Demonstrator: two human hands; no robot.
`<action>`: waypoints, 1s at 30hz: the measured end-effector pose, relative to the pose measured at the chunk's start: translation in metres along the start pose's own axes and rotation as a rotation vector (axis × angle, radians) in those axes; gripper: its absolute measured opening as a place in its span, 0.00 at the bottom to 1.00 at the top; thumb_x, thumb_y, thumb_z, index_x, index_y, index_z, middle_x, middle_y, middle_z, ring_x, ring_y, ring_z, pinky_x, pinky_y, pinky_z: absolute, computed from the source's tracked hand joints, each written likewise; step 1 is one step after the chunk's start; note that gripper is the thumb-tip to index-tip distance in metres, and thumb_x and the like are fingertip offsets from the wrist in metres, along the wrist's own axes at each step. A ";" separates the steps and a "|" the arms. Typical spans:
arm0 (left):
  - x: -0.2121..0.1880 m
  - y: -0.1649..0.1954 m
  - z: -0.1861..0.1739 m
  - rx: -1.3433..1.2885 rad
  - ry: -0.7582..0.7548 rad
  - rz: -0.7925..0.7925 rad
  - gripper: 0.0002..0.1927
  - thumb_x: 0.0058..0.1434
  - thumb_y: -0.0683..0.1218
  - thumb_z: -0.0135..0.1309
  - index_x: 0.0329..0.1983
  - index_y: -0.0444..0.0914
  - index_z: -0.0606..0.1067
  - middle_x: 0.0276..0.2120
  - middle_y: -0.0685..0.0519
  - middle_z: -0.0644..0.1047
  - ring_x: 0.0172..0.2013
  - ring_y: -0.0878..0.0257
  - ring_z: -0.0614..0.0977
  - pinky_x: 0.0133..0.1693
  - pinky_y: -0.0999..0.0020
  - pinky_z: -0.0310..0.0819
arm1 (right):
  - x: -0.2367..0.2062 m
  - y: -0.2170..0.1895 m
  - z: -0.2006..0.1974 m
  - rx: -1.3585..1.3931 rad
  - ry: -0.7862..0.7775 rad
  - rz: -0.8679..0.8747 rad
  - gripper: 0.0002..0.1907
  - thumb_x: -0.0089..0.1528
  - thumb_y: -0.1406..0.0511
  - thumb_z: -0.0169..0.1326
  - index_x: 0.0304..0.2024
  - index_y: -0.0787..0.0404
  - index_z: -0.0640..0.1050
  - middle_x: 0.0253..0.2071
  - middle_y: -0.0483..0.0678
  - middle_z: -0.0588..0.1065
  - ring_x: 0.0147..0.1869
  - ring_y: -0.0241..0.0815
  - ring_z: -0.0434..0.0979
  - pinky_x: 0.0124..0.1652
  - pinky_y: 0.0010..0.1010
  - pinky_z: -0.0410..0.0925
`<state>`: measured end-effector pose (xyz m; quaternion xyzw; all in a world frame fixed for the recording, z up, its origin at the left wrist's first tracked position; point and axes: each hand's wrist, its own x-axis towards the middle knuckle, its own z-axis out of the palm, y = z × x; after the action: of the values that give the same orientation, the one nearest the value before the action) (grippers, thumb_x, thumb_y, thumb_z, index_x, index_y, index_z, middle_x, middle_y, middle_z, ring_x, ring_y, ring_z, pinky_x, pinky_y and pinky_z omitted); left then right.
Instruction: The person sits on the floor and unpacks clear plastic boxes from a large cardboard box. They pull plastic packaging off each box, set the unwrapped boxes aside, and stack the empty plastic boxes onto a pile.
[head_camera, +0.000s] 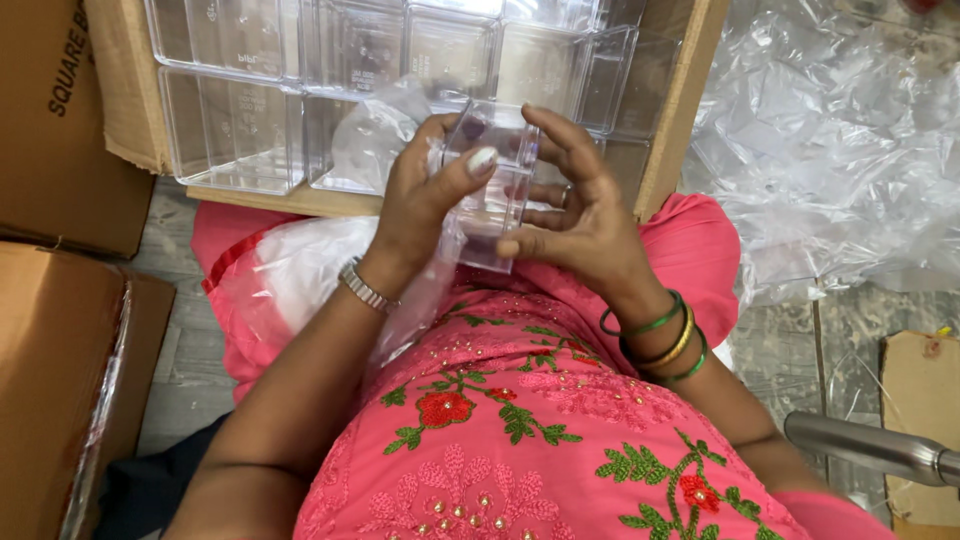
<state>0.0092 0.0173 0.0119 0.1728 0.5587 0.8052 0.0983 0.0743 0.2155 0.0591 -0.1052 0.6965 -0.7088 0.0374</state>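
A small clear plastic box (492, 195) is held upright between both hands over my lap. My left hand (420, 205) grips its left side, thumb across the top, and also touches a thin clear plastic bag (425, 290) that hangs down from the box. My right hand (575, 215) cups the box's right side with fingers spread around it. A metal watch band sits on my left wrist; green and yellow bangles sit on my right wrist.
An open cardboard carton (680, 110) in front of me holds several clear plastic boxes (235, 130). Brown cartons (60, 380) stand at the left. Crumpled clear plastic sheeting (840, 150) lies at the right. A metal tube (870, 448) shows at lower right.
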 end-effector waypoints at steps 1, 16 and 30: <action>0.005 -0.001 -0.005 0.080 0.029 -0.025 0.32 0.61 0.57 0.63 0.61 0.33 0.71 0.50 0.51 0.79 0.50 0.65 0.80 0.54 0.69 0.76 | 0.002 0.003 0.001 -0.009 0.003 0.020 0.57 0.49 0.64 0.78 0.76 0.48 0.60 0.70 0.51 0.63 0.60 0.42 0.75 0.53 0.37 0.78; -0.022 0.042 -0.027 0.080 0.069 0.322 0.28 0.73 0.37 0.59 0.72 0.34 0.62 0.58 0.47 0.75 0.58 0.64 0.76 0.61 0.69 0.75 | 0.022 0.015 0.017 -0.837 0.266 -0.397 0.28 0.65 0.56 0.69 0.61 0.62 0.74 0.62 0.58 0.69 0.65 0.53 0.73 0.64 0.39 0.70; -0.017 0.046 -0.014 0.077 0.224 0.130 0.09 0.66 0.34 0.59 0.49 0.32 0.78 0.45 0.51 0.80 0.45 0.67 0.81 0.46 0.72 0.81 | 0.007 -0.006 0.001 0.225 0.299 -0.236 0.06 0.68 0.76 0.57 0.48 0.70 0.78 0.44 0.54 0.80 0.44 0.38 0.80 0.49 0.29 0.76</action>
<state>0.0212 -0.0176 0.0470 0.1215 0.5840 0.8022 -0.0238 0.0681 0.2132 0.0658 -0.0748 0.5937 -0.7893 -0.1379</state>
